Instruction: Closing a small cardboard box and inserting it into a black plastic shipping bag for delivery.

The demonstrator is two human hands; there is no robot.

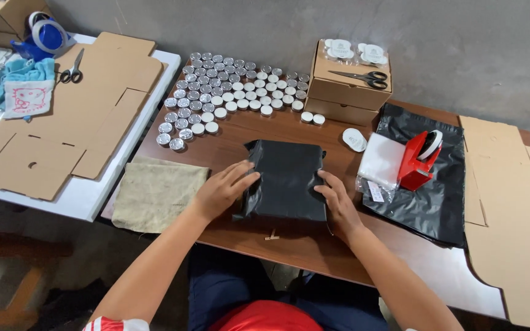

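Both hands on black poly mailer parcel [286,181], mid wooden table [314,242], near front edge. Left hand [223,189] flat, fingers spread, pressing parcel's left side; right hand [338,199] fingers loosely curled against right edge, nothing pinched. Parcel looks light, film soft + slippery, prob boxy inside; best held by both side edges, not loose film. Behind: rows of small round silver tins [228,92], some white-topped. Brown cardboard boxes [345,92] stacked back-right w/ scissors [363,78] and bagged white round items on top. Red tape dispenser [420,159] right, on flat black poly bags [437,202], clear bag w/ white label beside. Flat cardboard blanks [87,110] left on white table, more far right. Beige cloth [154,193] front-left.
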